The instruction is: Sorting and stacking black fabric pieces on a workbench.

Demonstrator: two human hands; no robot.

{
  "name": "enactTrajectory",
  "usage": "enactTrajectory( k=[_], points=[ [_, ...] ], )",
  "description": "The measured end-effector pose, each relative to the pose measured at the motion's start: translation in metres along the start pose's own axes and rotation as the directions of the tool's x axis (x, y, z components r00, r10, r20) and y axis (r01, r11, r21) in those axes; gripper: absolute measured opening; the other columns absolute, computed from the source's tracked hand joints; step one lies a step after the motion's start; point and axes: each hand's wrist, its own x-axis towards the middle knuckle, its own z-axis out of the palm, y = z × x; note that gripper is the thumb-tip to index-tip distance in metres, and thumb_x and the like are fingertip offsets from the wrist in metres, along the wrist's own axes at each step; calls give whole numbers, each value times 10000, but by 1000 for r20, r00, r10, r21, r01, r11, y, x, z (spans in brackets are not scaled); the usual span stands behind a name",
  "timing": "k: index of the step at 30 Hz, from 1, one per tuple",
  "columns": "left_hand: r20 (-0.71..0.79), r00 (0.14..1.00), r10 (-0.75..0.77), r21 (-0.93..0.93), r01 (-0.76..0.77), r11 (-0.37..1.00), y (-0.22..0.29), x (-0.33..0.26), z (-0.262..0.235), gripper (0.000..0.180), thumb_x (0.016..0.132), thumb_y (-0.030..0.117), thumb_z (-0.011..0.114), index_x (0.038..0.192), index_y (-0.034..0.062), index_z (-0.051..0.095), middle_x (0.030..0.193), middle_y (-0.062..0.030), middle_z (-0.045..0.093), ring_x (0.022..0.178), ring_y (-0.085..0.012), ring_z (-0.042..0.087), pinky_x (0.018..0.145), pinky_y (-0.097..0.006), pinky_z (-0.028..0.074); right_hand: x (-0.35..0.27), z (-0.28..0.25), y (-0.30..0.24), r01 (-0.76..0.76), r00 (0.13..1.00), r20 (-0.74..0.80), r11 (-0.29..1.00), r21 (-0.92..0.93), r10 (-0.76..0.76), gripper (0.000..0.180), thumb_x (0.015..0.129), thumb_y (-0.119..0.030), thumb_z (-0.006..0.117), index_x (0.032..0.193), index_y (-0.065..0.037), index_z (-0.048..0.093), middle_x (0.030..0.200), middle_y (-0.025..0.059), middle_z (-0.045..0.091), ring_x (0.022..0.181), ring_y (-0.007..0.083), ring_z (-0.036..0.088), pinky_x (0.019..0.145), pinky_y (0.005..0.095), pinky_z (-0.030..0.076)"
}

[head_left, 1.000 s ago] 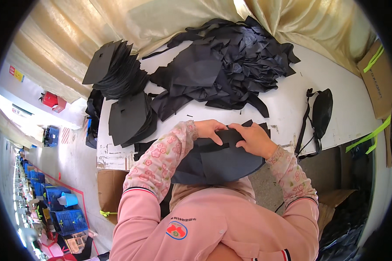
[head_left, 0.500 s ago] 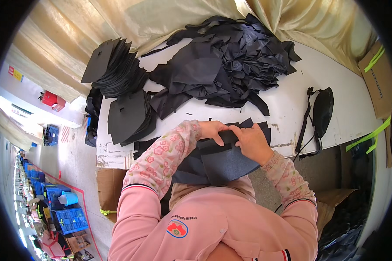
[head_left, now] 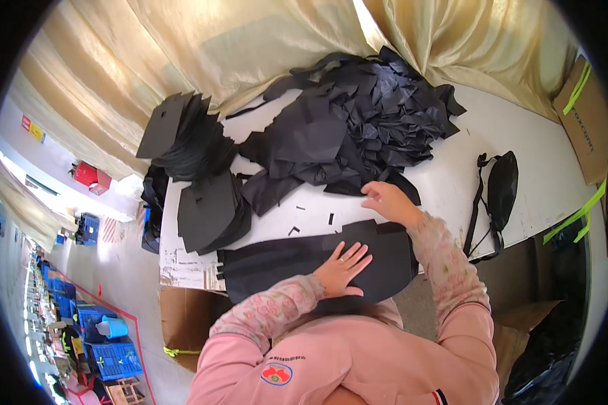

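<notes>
the left hand point(head_left: 342, 268) lies flat, fingers spread, pressing on a large black fabric panel point(head_left: 304, 264) spread at the near edge of the white surface point(head_left: 493, 142). the right hand point(head_left: 385, 200) is open too, fingers loosely extended, resting at the panel's far edge, touching the big heap of black cut pieces point(head_left: 358, 128) just beyond. neither hand grips anything. a black waist bag point(head_left: 501, 185) lies right of the panel.
</notes>
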Motion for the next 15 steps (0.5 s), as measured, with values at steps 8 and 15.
enactTrajectory(
  k=[8, 15],
  points=[
    [-3, 1000, 16, -113, -16, 994, -2, 8, 0, 860, 849, 546, 628, 1500, 86, 307, 1572, -195, 218, 1470, -351, 178, 1160, -583, 120, 131, 63, 26, -253, 948, -5, 763, 594, 319, 453, 859, -213, 706, 1229, 28, 603, 1200, 159, 638, 1080, 218, 601, 921, 327, 470],
    [-640, 403, -654, -635, 202, 746, -61, 2, -59, 804, 754, 107, 778, 1406, -3, 320, 1293, -165, 457, 1130, -278, 519, 983, -386, 414, 58, 38, -114, 463, 879, -253, 850, 252, -404, 442, 831, -114, 649, 1260, -32, 585, 1213, 171, 600, 1146, 324, 532, 1001, 393, 411]
  ],
)
